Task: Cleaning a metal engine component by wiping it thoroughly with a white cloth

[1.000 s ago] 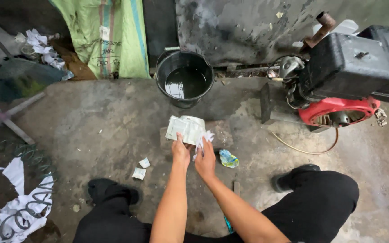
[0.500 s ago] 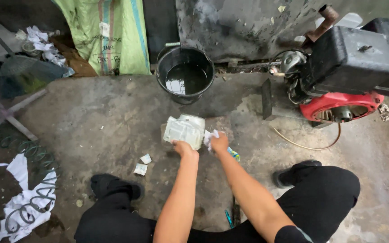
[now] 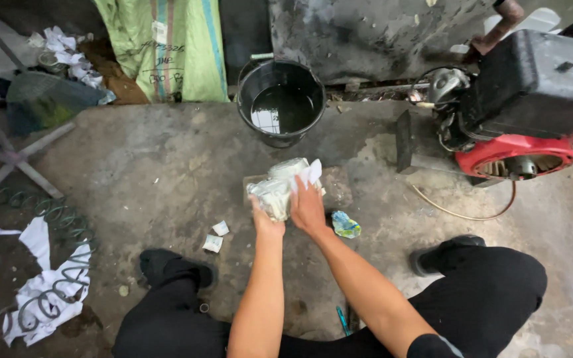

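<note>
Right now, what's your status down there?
Left hand grips dull cylindrical metal part. Right hand presses white cloth on it. Black water bucket just beyond.

You're looking down at a stained, grey concrete floor [image 3: 134, 166] in flat daylight. Ahead of you stands a black bucket [image 3: 280, 99] of dark liquid against a scuffed dark wall [image 3: 366, 33]. A green woven sack [image 3: 167, 46] leans to its left; a red-and-black engine [image 3: 518, 113] sits to your right. Coiled springs [image 3: 54, 219] and white paper scraps [image 3: 41, 292] lie at your left.
</note>
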